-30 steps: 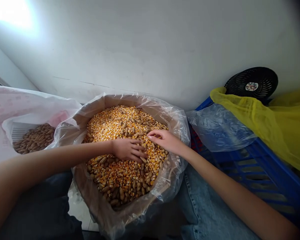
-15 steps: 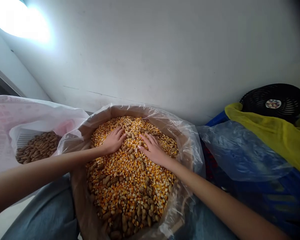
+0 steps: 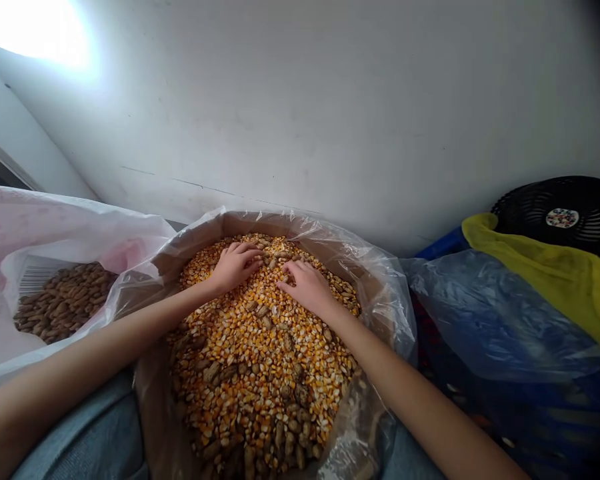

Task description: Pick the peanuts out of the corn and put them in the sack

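A large sack lined with clear plastic (image 3: 397, 310) stands between my knees, full of yellow corn kernels (image 3: 250, 340) with unshelled peanuts (image 3: 290, 437) mixed in. Toward the far side of the heap, my left hand (image 3: 236, 267) rests on the kernels, its fingers loosely bent and pointing right. Across a small gap from it, my right hand (image 3: 309, 287) touches the heap, fingers apart and slightly curled. A few peanuts (image 3: 279, 256) lie between and just beyond the fingertips. Neither hand visibly holds anything; the undersides of the fingers are hidden.
At the left, a white and pink bag (image 3: 65, 213) stands open with unshelled peanuts (image 3: 67, 300) inside. To the right are a blue crate (image 3: 545, 420), clear plastic (image 3: 500, 313), a yellow cloth (image 3: 555, 267) and a black fan cover (image 3: 563, 200). A white wall (image 3: 300, 107) rises behind.
My fingers have gone from lying flatter to more bent on the heap. The left hand has shifted slightly away from me and right. The view has turned a little left.
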Demonstrator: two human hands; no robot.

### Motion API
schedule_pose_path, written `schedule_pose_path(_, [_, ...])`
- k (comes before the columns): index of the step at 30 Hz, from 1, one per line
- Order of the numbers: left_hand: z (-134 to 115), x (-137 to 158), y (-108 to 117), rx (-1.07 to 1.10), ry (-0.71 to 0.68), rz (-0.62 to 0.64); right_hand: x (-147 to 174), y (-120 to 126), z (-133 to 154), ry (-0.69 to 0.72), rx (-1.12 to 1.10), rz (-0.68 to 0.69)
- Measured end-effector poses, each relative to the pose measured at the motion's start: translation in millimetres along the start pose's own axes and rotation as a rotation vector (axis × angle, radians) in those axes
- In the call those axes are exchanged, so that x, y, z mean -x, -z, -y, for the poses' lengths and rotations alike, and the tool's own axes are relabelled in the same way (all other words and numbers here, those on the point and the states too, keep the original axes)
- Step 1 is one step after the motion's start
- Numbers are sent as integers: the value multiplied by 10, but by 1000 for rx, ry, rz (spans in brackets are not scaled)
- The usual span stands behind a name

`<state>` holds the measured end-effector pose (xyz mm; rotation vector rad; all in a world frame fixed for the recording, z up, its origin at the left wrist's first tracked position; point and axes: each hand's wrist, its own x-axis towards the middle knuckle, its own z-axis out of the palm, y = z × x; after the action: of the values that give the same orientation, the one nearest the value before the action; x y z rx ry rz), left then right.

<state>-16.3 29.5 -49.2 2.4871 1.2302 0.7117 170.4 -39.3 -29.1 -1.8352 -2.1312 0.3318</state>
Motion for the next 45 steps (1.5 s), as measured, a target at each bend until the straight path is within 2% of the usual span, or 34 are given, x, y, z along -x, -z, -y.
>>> schedule_pose_path(2, [-28,-27,-9,-31,-22,59,22,27,17,-26,-38,66])
schedule_pose_path(5, [-54,-73,-47,-21,-6,64,-1,47,-25,-92,-239,48])
schedule_pose_path(7, [-59,-95,-65,19,-10,66,-43,66,-74,-171,-477,15])
schedule_pose_path(9, [-67,-114,-69,97,-19,77,-88,87,-111,-329,-798,6])
schedule_pose_path(12, [-86,-149,-46,359,74,46,-133,107,-119,-546,-1316,-14])
schedule_pose_path(14, [-82,-175,-4,692,222,-1,-149,112,-97,-596,-1526,-16])
schedule_pose_path(15, [-69,-186,26,890,297,-17,-156,113,-81,-592,-1563,2])
schedule_pose_path(17, [-21,-199,95,1262,407,-31,-177,116,-41,-538,-1506,58])
schedule_pose_path(18, [7,-200,130,1395,435,-33,-193,115,-17,-498,-1410,79])
schedule_pose_path(20, [55,-191,186,1487,451,-25,-242,104,39,-408,-1096,77])
schedule_pose_path(22, [63,-170,209,1308,433,-6,-299,72,104,-315,-726,52])
schedule_pose_path(24, [22,-142,199,914,340,38,-345,23,164,-229,-443,32])
schedule_pose_path(26, [-50,-117,170,490,173,116,-366,-25,196,-180,-331,30])
schedule_pose_path(29, [-134,-100,133,102,-20,236,-352,-38,152,-228,-477,61])
schedule_pose_path(32, [-132,-101,118,-5,-75,268,-328,57,15,-389,-918,94])
schedule_pose_path(34, [-106,-100,109,17,-92,281,-318,166,-84,-484,-1238,52])
schedule_pose_path(36, [-85,-100,103,103,-68,276,-297,284,-161,-548,-1438,-9])
schedule_pose_path(39, [-66,-116,126,450,121,215,-213,421,-220,-549,-1412,36])
schedule_pose_path(41, [-43,-141,179,860,304,180,-127,454,-231,-488,-1171,152])
schedule_pose_path(43, [0,-172,256,1293,459,149,-42,433,-231,-424,-779,255])
schedule_pose_path(45, [61,-196,332,1593,569,120,18,371,-228,-386,-393,301])
